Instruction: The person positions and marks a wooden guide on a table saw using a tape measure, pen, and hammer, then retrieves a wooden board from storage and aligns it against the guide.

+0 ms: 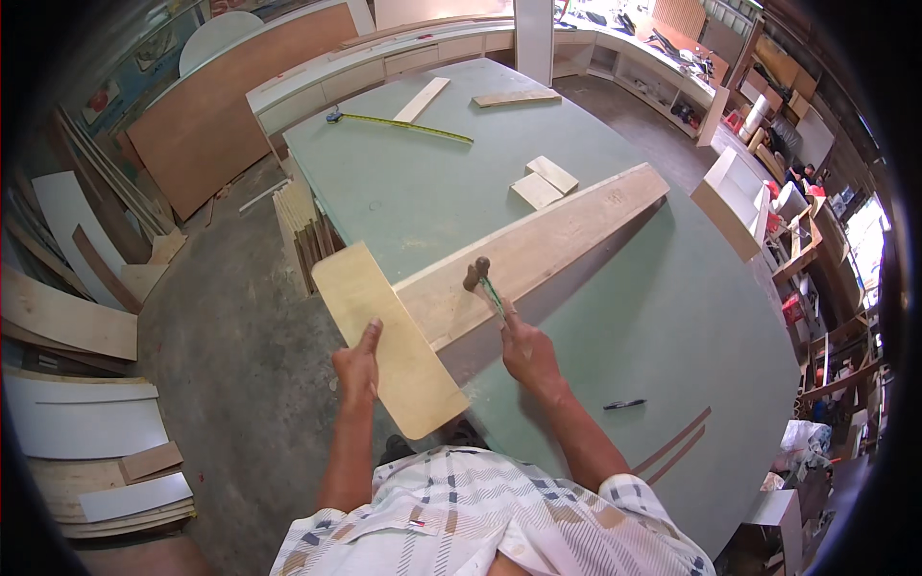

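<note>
My left hand (358,363) grips a pale rectangular plywood piece (411,384) with rounded corners by its left side. This piece lies across the near end of a long, tapering wooden board (576,226), which reaches diagonally to the right over the green tabletop (384,192). My right hand (526,353) is closed on a hammer (485,283), its head above the long board near that joint; whether the head touches wood, I cannot tell. Beyond the board lie two small blocks (545,184).
An extended tape measure (403,128), loose strips (517,99), a pen (624,404) and brown strips (672,442) lie on the tabletop. Sheet panels (67,413) stand and lie at left. Cabinets (720,202) and clutter line the right, where a person (805,178) is at the back.
</note>
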`<act>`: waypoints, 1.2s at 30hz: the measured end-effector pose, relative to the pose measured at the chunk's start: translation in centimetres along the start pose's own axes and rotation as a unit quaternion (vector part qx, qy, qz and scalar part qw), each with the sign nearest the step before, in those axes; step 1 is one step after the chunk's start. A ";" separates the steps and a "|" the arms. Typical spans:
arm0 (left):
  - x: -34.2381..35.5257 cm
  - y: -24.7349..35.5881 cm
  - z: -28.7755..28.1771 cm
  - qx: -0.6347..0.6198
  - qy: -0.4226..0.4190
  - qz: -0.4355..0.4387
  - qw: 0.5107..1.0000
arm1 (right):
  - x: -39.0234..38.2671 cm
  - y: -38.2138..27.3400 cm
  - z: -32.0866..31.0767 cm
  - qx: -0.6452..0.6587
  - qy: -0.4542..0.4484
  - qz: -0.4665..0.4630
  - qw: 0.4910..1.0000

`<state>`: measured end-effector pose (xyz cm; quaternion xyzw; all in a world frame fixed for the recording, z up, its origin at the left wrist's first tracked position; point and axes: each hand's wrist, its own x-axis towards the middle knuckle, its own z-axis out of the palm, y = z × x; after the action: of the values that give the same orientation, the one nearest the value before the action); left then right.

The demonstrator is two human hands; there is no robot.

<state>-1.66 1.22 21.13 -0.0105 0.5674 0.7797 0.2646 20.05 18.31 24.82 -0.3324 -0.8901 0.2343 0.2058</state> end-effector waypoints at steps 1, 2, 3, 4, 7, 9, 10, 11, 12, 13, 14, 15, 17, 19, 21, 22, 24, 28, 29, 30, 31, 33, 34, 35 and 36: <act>0.5 -0.2 0.2 -0.010 -0.004 0.029 1.000 | 0.3 0.3 0.6 -0.009 -0.008 0.013 1.000; 1.4 -0.3 0.5 -0.012 -0.005 0.035 0.999 | 1.0 0.7 0.9 -0.018 -0.015 0.027 0.999; 0.7 -0.6 -0.2 0.010 0.006 0.042 0.999 | 0.7 0.1 0.3 0.003 0.024 0.005 1.000; 0.0 -0.4 0.2 0.029 0.013 0.052 0.998 | 0.7 -0.1 -0.3 0.003 0.020 0.008 1.000; -0.6 1.5 0.0 0.059 0.035 0.010 0.998 | 0.5 -1.6 -3.2 0.094 0.109 -0.011 0.990; -0.2 1.7 -0.4 0.026 0.030 0.007 0.999 | 0.2 -2.5 -4.5 0.122 0.124 0.013 0.985; -0.1 1.8 -0.5 0.028 0.031 0.006 0.999 | 0.0 -2.6 -4.7 0.148 0.145 0.037 0.978; 0.0 2.0 -0.6 0.028 0.033 0.013 0.999 | 0.2 -2.4 -4.1 0.151 0.143 0.038 0.977; 0.0 1.8 -0.3 0.028 0.028 0.017 0.999 | 0.1 -1.7 -3.2 0.103 0.109 0.014 0.989; 0.1 1.6 -0.3 0.030 0.023 0.015 0.999 | 0.1 -1.1 -2.3 0.054 0.076 -0.011 0.996; 0.2 1.2 -0.5 0.037 0.019 0.006 0.999 | 0.0 -0.3 -1.1 0.052 0.081 -0.006 0.995; 0.1 0.9 -0.5 0.043 0.012 -0.004 0.999 | -0.3 0.7 -0.1 0.028 0.031 -0.002 0.999; 0.0 0.4 -0.7 0.085 0.019 0.018 0.996 | 0.4 1.8 0.5 0.005 -0.026 0.005 1.000; -1.2 0.9 -2.2 0.170 0.034 0.003 0.985 | 0.2 1.4 -0.7 0.049 -0.009 0.047 0.998; -2.0 3.9 -4.0 0.199 0.033 -0.023 0.979 | 0.8 2.8 -2.3 0.089 0.016 0.085 0.992; -2.5 5.2 -5.0 0.193 0.029 -0.026 0.980 | 1.2 4.2 -2.7 0.101 0.040 0.114 0.987; -3.7 7.3 -7.4 0.110 0.014 -0.012 0.994 | 2.1 7.8 -3.0 0.111 0.075 0.149 0.980; -5.9 10.9 -11.9 0.157 0.071 -0.002 0.985 | 4.1 19.0 -4.5 0.026 0.207 0.189 0.960; -6.4 11.3 -13.6 0.160 0.073 0.000 0.984 | 5.0 20.2 -5.1 0.031 0.206 0.189 0.960; -6.7 11.5 -15.2 0.140 0.080 0.014 0.987 | 5.9 21.3 -6.1 0.021 0.213 0.186 0.959; -7.0 12.0 -15.4 0.119 0.089 0.027 0.989 | 7.0 21.6 -6.8 0.011 0.219 0.183 0.958; -8.1 13.2 -15.4 0.137 0.096 0.008 0.986 | 8.9 20.3 -7.5 0.012 0.200 0.205 0.958; -8.4 13.6 -15.2 0.152 0.099 -0.012 0.983 | 9.8 19.5 -7.8 0.010 0.185 0.227 0.956; -8.5 13.8 -15.3 0.158 0.102 -0.014 0.982 | 10.7 19.8 -7.5 0.011 0.184 0.229 0.956; -8.4 13.8 -15.4 0.157 0.102 -0.012 0.982 | 11.6 20.1 -7.1 -0.031 0.120 0.226 0.966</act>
<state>-4.68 -18.81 30.45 -0.0554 0.7069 0.6723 0.2127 25.66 41.76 21.87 -0.5567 -0.7676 0.2051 0.2426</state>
